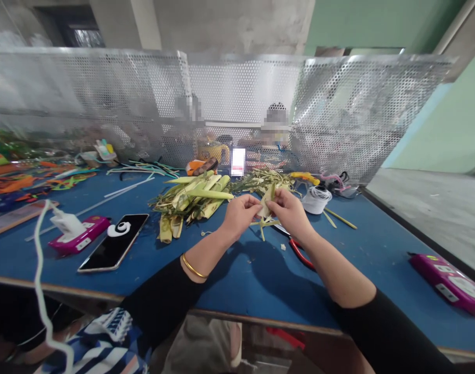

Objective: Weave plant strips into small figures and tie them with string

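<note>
Above the blue table, my left hand (239, 215) and my right hand (291, 210) meet, each pinching a pale green piece of leaf husk (266, 203) between thumb and fingers. Thin green strips (263, 228) hang just below it. Red-handled scissors (301, 255) lie under my right hand, their blades partly hidden by it. Left of my hands is a heap of green husks (206, 195). Beyond them spreads a pile of shredded, drier strips (263, 181). A spool of white thread (316, 201) stands to the right of my right hand.
A dark-screened phone (115, 244) and a magenta power bank (81, 235) with a white cable lie at left. Another magenta power bank (450, 283) sits near the right edge. A lit phone (238, 162) stands before the perforated metal screen (237, 83). Colourful strips (38, 179) cover the far left.
</note>
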`<state>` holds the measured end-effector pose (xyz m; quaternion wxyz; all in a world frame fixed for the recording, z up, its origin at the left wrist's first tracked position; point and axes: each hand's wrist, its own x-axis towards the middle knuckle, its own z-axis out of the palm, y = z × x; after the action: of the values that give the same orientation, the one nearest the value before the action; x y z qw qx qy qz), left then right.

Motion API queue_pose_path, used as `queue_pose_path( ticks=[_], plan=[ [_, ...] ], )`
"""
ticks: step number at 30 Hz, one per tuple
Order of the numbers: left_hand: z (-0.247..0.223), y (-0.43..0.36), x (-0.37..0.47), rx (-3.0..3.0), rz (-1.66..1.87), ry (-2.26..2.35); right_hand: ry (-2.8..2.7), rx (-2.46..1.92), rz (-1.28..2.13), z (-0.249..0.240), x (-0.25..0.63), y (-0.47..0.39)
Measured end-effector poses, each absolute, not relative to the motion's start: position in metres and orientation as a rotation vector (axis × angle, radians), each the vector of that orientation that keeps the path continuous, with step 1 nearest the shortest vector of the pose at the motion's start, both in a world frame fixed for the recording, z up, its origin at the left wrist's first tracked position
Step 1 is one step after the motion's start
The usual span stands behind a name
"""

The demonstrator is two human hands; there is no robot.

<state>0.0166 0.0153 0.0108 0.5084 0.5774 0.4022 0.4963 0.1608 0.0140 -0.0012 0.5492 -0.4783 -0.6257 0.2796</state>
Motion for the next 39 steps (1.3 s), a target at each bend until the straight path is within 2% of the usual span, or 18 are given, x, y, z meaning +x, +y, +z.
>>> queue_pose_path(
  ticks=[17,26,33,39],
  plan=[
    [0.018,0.011,0.013,1.254,1.058,0.968,-1.348,-1.105,0.841,0.01,0.157,0.005],
    [0.007,0.014,0.016,1.4,1.237,0.992,-1.531,-1.18,0.791,0.0,0.158,0.009],
    [0.013,0.013,0.013,1.162,1.128,0.933,-1.429,-1.107,0.98,0.005,0.158,0.006],
    [0.008,0.015,0.013,1.419,1.213,1.06,-1.41,-1.146,0.832,0.003,0.158,0.009]
  ],
)
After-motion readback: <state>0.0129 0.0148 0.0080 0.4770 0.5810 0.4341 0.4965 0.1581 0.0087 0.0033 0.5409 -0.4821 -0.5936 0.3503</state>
